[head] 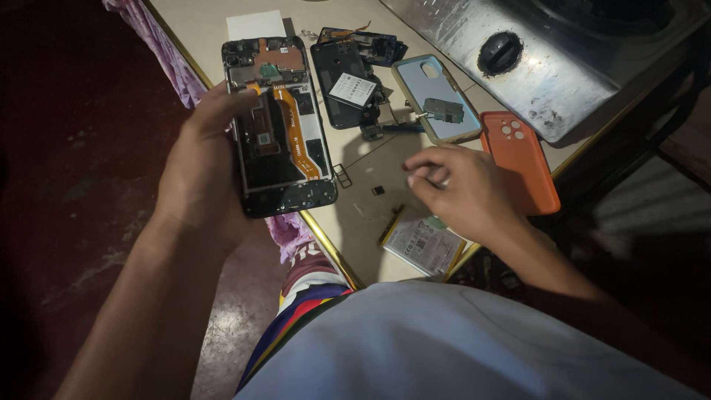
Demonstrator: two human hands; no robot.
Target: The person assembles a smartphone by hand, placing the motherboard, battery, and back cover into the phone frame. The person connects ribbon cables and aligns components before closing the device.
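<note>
Over tabletop [355,200] edge: left hand [204,174] clamped on opened phone [280,126], insides up. Right hand [463,192] just beside, fingers curled together, grip unclear; battery [422,244] beneath, orange case [522,159] touching behind.

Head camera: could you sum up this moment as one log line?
left hand: holds opened phone | right hand: pinching something small, above table | nearby: orange case, battery

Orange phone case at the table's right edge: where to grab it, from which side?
Probably the long right edge of the orange phone case, from the right. It lies flat with that side at the table edge and free. The right hand crowds its left edge, and the grey-blue case sits off its top-left corner. Pinch across the thin rim, clear of the camera cutout.
</note>
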